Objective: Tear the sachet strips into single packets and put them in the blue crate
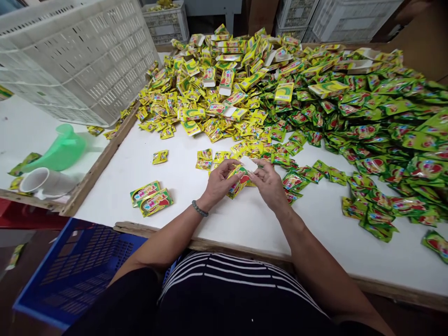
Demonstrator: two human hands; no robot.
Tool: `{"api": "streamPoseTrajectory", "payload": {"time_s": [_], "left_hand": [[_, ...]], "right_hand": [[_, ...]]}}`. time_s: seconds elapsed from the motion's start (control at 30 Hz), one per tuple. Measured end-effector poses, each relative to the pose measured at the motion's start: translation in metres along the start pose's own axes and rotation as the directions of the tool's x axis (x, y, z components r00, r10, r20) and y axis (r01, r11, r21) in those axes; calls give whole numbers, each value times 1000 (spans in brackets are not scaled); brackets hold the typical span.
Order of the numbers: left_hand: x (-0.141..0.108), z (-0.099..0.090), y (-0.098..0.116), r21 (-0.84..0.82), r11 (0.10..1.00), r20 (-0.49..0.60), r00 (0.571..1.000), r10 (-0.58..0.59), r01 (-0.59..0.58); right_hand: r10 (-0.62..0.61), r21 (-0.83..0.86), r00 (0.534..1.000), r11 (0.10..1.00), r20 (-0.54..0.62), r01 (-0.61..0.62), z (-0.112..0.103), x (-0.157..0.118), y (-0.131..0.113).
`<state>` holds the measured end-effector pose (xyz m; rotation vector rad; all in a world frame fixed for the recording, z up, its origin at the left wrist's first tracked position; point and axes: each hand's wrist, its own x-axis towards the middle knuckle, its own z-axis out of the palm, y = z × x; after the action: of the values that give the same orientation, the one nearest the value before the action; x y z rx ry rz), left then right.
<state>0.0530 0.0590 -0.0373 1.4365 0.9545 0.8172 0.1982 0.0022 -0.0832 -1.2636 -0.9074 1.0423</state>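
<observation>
Near the table's front edge, my left hand has its fingers closed round a small yellow-green box with a raised white flap. My right hand pinches the flap end of the same box from the right. Whether anything is inside the box is hidden. Yellow packets lie just behind my left hand, and green packets lie beside my right hand. Two closed boxes overlap on the white table to the left.
A large heap of yellow packets and boxes and green packets spans the table's back and right. At left stand a white crate, a green scoop and a white cup. Below sits a blue basket.
</observation>
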Motion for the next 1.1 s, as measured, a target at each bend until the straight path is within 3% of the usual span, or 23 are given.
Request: {"api": "streamPoseTrajectory", "payload": {"time_s": [0.1,0.27,0.47,0.63,0.77,0.87,0.97,1.1], "left_hand": [[0,-1,3,-55,995,-35,996,-88,86],[-2,1,10,-116,980,-45,985,-167,161],[-2,1,15,-123,970,-10,977,-211,208],[-2,2,14,-139,962,-8,971,-240,237],[-2,2,15,-139,953,31,963,-269,270],[-2,1,16,-121,957,75,964,-256,264],[-2,-1,16,-108,960,93,964,-250,260],[-3,1,16,-147,960,54,971,-234,239]], "right_hand": [[-65,-87,998,994,15,66,-2,-2,-7],[-121,-70,993,990,-2,121,-4,-3,-13],[-2,97,998,995,62,-4,-6,-1,-10],[-43,-41,999,998,-20,42,-1,-3,-13],[82,184,996,980,-38,-74,-4,-2,-8],[142,272,990,952,11,-140,-11,2,-6],[162,241,982,954,97,-181,-19,3,-8],[116,196,983,970,145,-144,-19,-5,-12]]}}
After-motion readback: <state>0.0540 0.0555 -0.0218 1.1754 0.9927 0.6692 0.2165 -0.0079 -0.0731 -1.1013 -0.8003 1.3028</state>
